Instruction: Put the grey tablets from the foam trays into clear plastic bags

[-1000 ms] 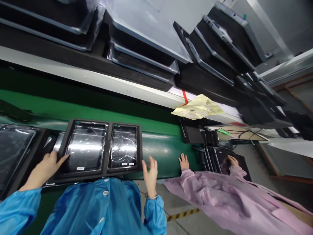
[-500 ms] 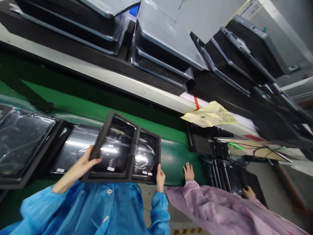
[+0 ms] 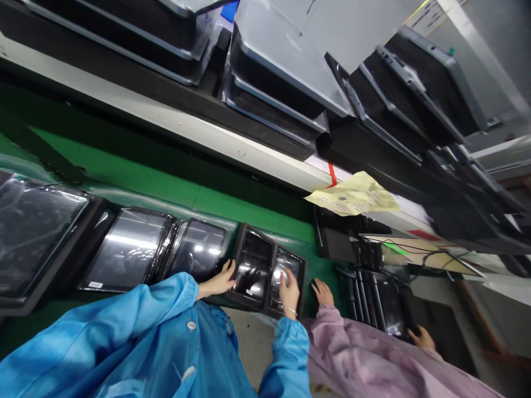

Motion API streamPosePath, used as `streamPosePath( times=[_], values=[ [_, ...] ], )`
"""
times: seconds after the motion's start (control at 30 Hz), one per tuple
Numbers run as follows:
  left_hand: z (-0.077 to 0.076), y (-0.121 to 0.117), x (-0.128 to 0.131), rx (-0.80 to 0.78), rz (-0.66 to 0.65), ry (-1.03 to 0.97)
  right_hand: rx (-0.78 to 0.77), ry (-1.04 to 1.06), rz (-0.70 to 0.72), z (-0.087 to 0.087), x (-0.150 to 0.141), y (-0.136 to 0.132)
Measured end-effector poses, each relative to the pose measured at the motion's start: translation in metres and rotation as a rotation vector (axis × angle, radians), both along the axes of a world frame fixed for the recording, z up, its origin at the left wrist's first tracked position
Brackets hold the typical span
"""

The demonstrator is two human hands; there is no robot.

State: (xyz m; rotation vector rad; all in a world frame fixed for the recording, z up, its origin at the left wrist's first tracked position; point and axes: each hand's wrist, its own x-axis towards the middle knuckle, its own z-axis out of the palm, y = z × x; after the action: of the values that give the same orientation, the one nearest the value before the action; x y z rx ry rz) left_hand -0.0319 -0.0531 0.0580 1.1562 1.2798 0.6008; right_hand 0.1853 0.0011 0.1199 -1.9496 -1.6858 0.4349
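A black two-compartment tray (image 3: 267, 271) lies on the green bench, with a dark glossy panel in each compartment. At the tray's left edge, my left hand (image 3: 220, 279) grips the rim, its fingers partly hidden. Over the tray's right-hand panel (image 3: 286, 265) is my right hand (image 3: 289, 290), fingers bent a little and apart; whether they touch the panel is unclear. Left of the tray rests a glossy panel (image 3: 201, 246), beside a stack of similar panels (image 3: 128, 246).
A larger black tray with a film-covered panel (image 3: 37, 232) is at far left. A co-worker's hand (image 3: 322, 292) rests on the bench to the right, near upright black panels (image 3: 373, 296). Above, a shelf (image 3: 174, 124) carries stacked panels; a yellow paper (image 3: 352, 193) hangs from it.
The black tray has moved right and down onto the bench, uncovering panels to its left. My right hand has left the tray's right edge and moved over the right-hand panel.
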Motion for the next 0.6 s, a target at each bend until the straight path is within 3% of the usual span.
streamPosePath(
  times=[0.1, 0.17, 0.27, 0.37, 0.47, 0.6],
  values=[
    [0.003, 0.003, -0.021, 0.047, -0.068, 0.096, -0.111, -0.017, 0.200, -0.016, -0.055, 0.006],
    [0.010, -0.003, -0.056, 0.089, -0.033, 0.218, -0.169, -0.025, 0.369, -0.026, -0.113, 0.003],
    [0.019, -0.027, -0.128, 0.154, 0.167, 0.509, -0.232, -0.054, 0.530, -0.039, -0.205, -0.010],
    [0.019, -0.057, -0.186, 0.144, 0.439, 0.865, -0.351, -0.192, 0.570, -0.049, -0.272, -0.027],
    [0.007, -0.076, -0.199, 0.139, 0.478, 1.055, -0.463, -0.368, 0.583, -0.061, -0.304, -0.040],
    [-0.009, -0.077, -0.179, 0.138, 0.435, 1.173, -0.426, -0.401, 0.566, -0.068, -0.315, -0.049]
  ],
)
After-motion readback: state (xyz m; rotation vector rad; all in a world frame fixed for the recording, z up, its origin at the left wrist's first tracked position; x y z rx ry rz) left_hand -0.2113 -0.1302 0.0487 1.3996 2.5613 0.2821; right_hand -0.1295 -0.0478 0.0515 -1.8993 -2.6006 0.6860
